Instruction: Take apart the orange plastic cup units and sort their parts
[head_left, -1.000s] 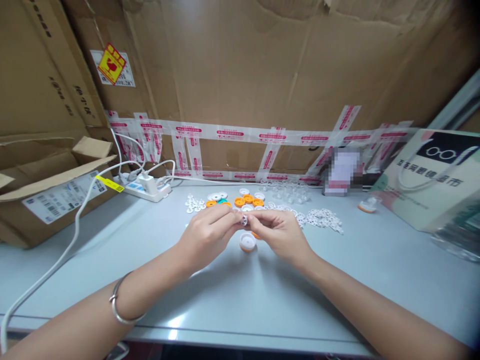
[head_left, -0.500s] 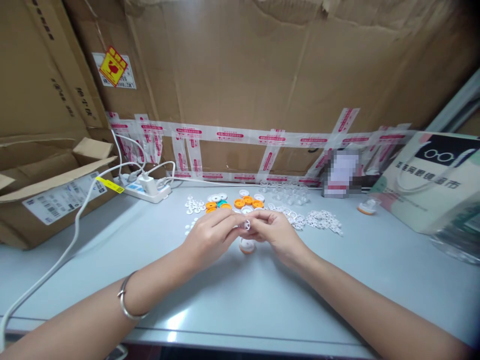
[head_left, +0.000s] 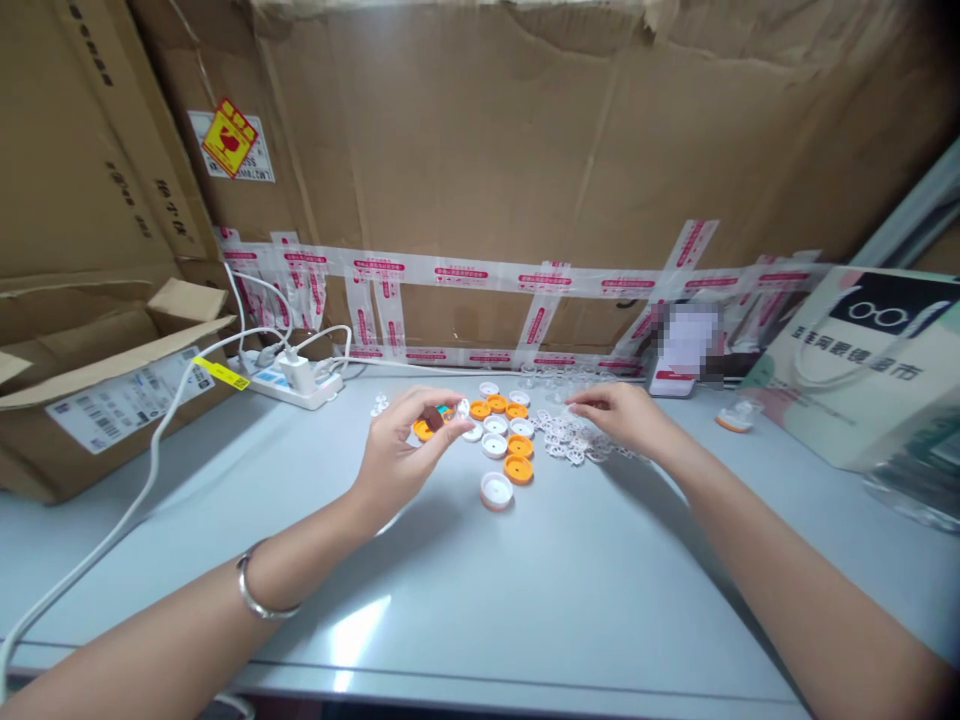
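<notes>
Between thumb and fingers, my left hand (head_left: 401, 445) pinches a small white plastic piece (head_left: 462, 409), raised above the table. My right hand (head_left: 619, 412) is at the clear plastic cups (head_left: 559, 385), its fingertips pressed together; whatever they grip is too small to make out. Under that hand lies a pile of white openwork plastic pieces (head_left: 574, 440). In the middle are several orange round caps (head_left: 519, 469) and white round caps (head_left: 494, 445). Nearest me stands a white cap with an orange lower edge (head_left: 496, 491). My left hand partly hides other caps and small white pieces (head_left: 379, 404).
A power strip (head_left: 300, 385) with white cables lies at the back left, beside an open cardboard box (head_left: 112, 380). Large cardboard (head_left: 465, 150) stands behind the table. On the right are a phone (head_left: 679, 350), a finished-looking clear-topped piece (head_left: 736, 415) and a paper bag (head_left: 847, 370).
My hands, together in the middle before, are now apart. The left has moved slightly left with the white piece; the right has reached right and away to the clear cups.
</notes>
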